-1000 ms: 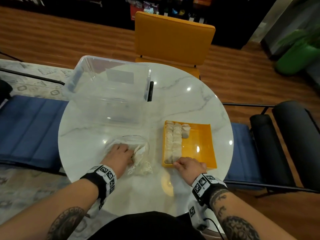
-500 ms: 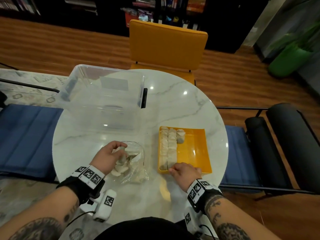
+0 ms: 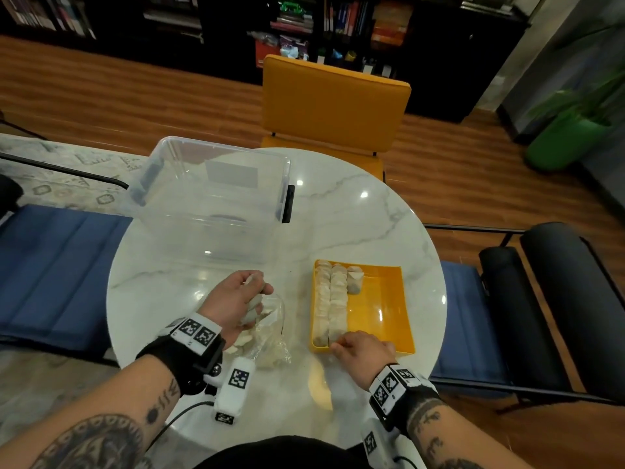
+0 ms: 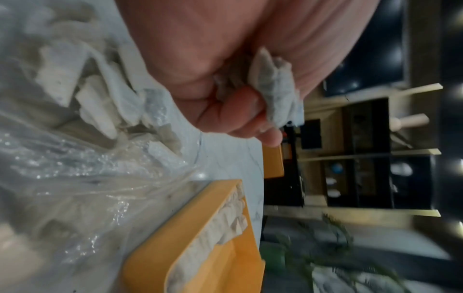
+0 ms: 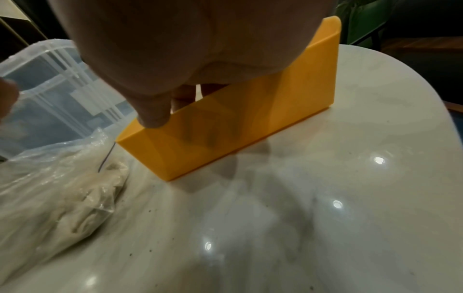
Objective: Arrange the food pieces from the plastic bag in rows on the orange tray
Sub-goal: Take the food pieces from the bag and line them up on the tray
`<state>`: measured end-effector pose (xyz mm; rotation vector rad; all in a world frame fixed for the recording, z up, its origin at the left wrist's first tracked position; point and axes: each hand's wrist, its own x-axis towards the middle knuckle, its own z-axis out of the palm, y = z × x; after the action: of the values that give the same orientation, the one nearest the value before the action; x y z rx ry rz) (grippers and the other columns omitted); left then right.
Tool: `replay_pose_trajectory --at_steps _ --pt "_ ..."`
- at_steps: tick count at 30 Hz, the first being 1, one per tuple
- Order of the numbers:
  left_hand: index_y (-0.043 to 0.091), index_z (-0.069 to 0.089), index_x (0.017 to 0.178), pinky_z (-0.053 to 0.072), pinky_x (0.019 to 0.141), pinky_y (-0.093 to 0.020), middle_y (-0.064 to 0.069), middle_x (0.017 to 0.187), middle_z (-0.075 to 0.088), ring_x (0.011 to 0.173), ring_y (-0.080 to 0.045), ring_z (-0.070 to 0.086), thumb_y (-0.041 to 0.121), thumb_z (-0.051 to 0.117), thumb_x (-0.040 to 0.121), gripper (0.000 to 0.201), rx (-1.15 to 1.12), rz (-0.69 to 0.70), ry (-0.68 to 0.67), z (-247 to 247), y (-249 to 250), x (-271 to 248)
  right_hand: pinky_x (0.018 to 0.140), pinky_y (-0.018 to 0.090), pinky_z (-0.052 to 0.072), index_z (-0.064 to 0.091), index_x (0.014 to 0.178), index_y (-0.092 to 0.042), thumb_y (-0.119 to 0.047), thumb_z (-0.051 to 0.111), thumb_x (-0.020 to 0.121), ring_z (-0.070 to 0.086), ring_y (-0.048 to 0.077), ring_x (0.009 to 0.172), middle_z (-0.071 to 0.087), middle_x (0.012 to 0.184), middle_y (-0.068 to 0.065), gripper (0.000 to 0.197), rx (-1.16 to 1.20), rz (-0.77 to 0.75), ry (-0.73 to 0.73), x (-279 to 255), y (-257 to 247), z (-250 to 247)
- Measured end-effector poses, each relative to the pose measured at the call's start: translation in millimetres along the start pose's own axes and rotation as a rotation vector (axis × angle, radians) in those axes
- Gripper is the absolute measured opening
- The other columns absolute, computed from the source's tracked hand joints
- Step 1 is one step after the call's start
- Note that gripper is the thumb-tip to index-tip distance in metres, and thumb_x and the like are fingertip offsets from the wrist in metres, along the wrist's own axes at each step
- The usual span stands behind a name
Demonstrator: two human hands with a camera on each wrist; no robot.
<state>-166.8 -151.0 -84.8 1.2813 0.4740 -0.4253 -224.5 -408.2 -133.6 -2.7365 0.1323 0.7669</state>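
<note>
The orange tray [image 3: 382, 306] lies on the right of the round table and holds two full rows of pale food pieces [image 3: 329, 299], with a short third row [image 3: 354, 282] at the far end. My right hand [image 3: 358, 346] grips the tray's near wall [image 5: 225, 128], with the thumb [image 5: 152, 113] outside and the fingers over the rim. The clear plastic bag [image 3: 270, 336] with several pieces lies left of the tray. Just above the bag, my left hand [image 3: 236, 296] is curled round a pale food piece [image 4: 275, 89].
A large clear plastic bin [image 3: 216, 198] stands on the far left of the marble table [image 3: 355, 214]. An orange chair [image 3: 331, 103] is behind the table, a blue seat [image 3: 50, 265] to the left and a dark chair [image 3: 541, 299] to the right.
My left hand has come up out of the bag with food in its fingers. The right hand has stayed on the tray's near edge.
</note>
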Motion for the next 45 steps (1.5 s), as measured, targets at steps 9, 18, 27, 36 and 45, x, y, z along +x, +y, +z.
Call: replay_pose_trajectory --at_steps 9,18,27,36,45 --pt "0.03 0.066 0.088 0.043 0.047 -0.021 0.002 0.076 0.071 0.047 0.0 0.053 0.032 0.082 0.075 0.021 0.681 0.328 -0.12 49 10 -12 0.084 0.02 0.044 0.065 0.115 -0.024 -0.044 0.06 0.094 0.062 0.006 0.096 0.067 0.104 -0.011 0.029 0.7 -0.215 0.191 -10 -39 -62" --pt "0.032 0.061 0.097 0.043 0.051 -0.022 0.007 0.078 0.068 0.048 0.0 0.055 0.034 0.09 0.065 0.043 0.689 0.345 -0.104 62 22 -9 0.063 0.027 0.047 0.065 0.087 -0.018 -0.026 0.065 0.094 0.066 0.012 0.071 0.072 0.078 -0.004 0.011 1.144 -0.143 0.143 -9 -53 -79" --pt "0.024 0.072 0.086 0.041 0.057 -0.022 0.012 0.072 0.064 0.049 0.004 0.052 0.021 0.078 0.083 0.008 0.413 0.295 -0.084 66 13 5 0.068 0.022 0.051 0.062 0.087 -0.019 -0.024 0.073 0.088 0.068 0.011 0.078 0.074 0.082 -0.004 0.012 1.107 -0.182 0.211 -7 -42 -60" --pt "0.034 0.073 0.087 0.042 0.061 -0.016 0.01 0.077 0.069 0.057 0.007 0.056 0.031 0.077 0.083 0.006 0.693 0.332 -0.173 75 -7 10 0.081 0.039 0.054 0.069 0.079 -0.026 -0.029 0.074 0.084 0.066 0.018 0.079 0.072 0.081 0.0 0.007 0.844 -0.181 0.21 3 -16 -47" --pt "0.028 0.066 0.101 0.045 0.059 -0.025 0.008 0.089 0.07 0.065 -0.008 0.059 0.045 0.067 0.086 0.023 0.958 0.145 0.017 73 -28 40 0.067 0.028 0.049 0.058 0.075 -0.032 -0.032 0.073 0.085 0.064 0.017 0.077 0.067 0.077 -0.008 0.018 0.625 0.128 0.229 60 26 -64"
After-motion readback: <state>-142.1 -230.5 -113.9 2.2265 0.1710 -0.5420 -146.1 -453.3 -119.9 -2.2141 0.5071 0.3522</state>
